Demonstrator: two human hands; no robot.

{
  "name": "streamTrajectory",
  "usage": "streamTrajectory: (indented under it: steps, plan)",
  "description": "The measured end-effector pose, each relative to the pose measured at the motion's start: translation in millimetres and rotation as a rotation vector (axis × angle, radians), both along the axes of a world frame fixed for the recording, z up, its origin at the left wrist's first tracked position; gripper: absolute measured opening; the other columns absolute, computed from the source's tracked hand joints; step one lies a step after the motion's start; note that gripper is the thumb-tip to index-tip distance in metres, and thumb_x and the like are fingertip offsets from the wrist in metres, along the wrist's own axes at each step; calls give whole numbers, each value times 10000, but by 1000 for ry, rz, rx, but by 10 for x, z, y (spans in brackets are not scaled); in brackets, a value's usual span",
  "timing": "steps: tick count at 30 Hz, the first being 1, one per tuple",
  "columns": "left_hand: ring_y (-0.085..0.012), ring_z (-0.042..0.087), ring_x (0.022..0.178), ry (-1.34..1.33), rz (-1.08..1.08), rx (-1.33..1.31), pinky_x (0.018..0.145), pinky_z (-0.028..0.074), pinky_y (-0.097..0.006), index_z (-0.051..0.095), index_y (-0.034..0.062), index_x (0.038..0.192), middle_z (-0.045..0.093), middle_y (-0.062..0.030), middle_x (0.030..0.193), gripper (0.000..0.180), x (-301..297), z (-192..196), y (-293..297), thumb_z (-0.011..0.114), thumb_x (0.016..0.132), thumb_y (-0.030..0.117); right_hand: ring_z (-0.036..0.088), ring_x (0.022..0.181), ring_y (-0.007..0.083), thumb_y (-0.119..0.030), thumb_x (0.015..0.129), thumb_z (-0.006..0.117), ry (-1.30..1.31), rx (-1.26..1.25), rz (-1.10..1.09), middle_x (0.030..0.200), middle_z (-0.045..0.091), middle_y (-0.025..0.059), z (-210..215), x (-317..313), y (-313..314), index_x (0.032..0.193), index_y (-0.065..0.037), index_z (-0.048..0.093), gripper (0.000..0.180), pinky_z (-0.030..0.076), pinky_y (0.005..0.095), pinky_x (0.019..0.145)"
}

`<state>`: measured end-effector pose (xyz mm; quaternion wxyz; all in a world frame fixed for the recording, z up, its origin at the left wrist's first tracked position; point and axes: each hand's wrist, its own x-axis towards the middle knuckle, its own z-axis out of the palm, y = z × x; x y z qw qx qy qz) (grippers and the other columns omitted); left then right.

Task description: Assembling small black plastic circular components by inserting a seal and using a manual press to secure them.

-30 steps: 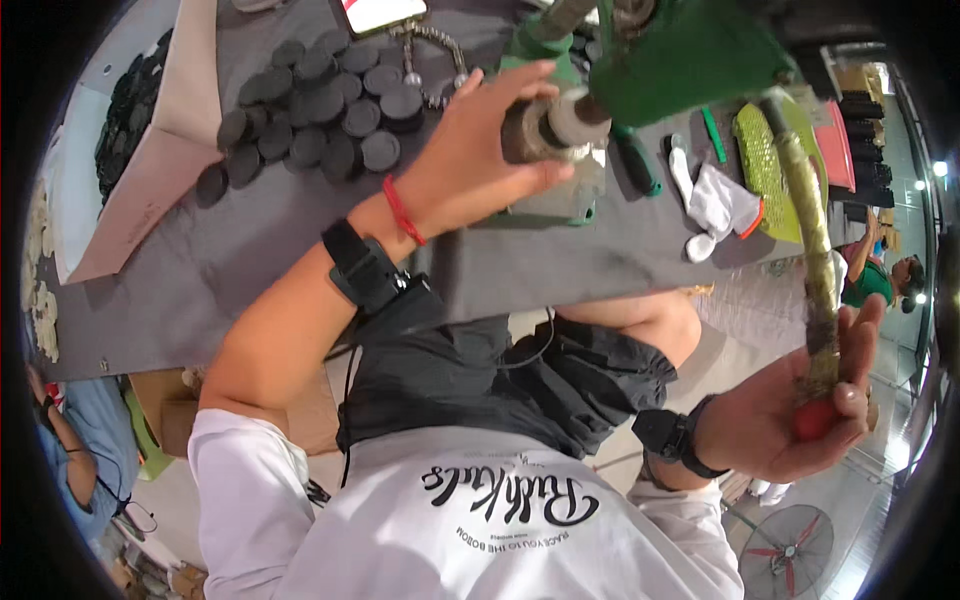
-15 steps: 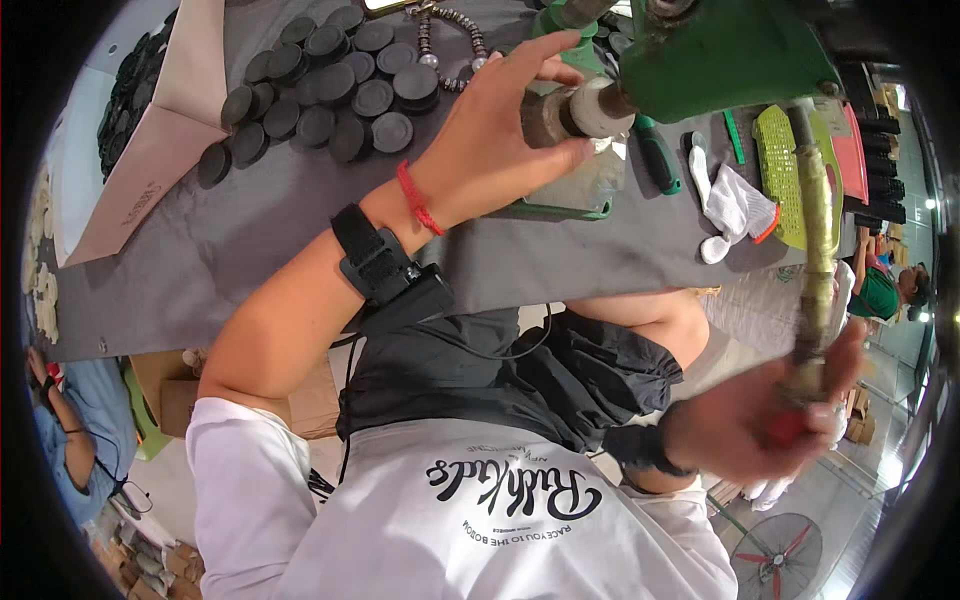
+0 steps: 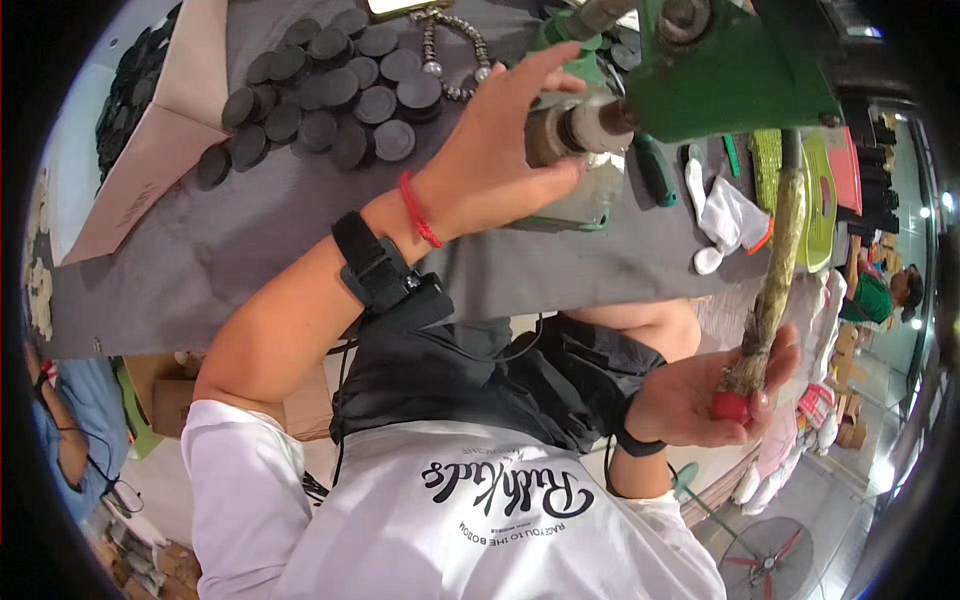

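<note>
A green hand press [image 3: 735, 80] stands at the upper right, its dull metal ram [image 3: 600, 126] level with my left hand. My left hand [image 3: 500, 150] curves around the metal die [image 3: 550, 135] under that ram. Thumb and forefinger are spread to either side of the die, with a gap between forefinger and metal; my other fingers are partly hidden. My right hand [image 3: 700, 400] is closed, palm up, around the red knob [image 3: 731, 405] at the end of the press lever [image 3: 780, 260], which is wrapped in worn yellowish tape. Whether a workpiece sits in the die is hidden.
Several black round caps [image 3: 340, 85] lie piled left of my left hand, beside a pale carton [image 3: 150, 150] of black pieces. A beaded bracelet [image 3: 430, 45], a white glove [image 3: 730, 215], a green-handled tool [image 3: 655, 172] and a yellow-green basket [image 3: 818, 205] lie on the grey-covered table.
My right hand has drawn the lever's knob end left and slightly up in view, toward my body. My left hand has stayed around the die, its thumb shifting slightly down.
</note>
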<state>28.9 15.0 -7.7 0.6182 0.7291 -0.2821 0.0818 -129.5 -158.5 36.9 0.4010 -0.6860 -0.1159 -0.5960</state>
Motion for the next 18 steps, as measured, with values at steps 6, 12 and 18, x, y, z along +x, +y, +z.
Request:
streamTrajectory:
  steps: [6,12,18]
  plan:
    - [-184,529,1085,33,-71,62,971,382,-308,328,53,1368,572,-80,1150,739,-45,-48,57,698,728,35,402,1216,487,-319,964,299,-12,162,-131,1218,495,328,586,101,148,1009,-53,510,343,282,543,1067]
    - [-174,521,1105,17,-127,-27,988,367,-307,332,49,1365,581,-78,1138,716,-10,-13,6,657,729,4,461,1174,452,-317,961,323,-55,52,-85,1206,509,309,-42,47,-21,1042,-73,492,307,302,543,1048]
    - [-171,527,1098,-22,-51,-16,983,372,-303,337,47,1364,582,-82,1138,697,-24,-53,64,633,736,-20,381,1248,450,-324,969,305,-36,99,5,1249,479,316,596,61,37,1032,29,505,411,288,524,1070]
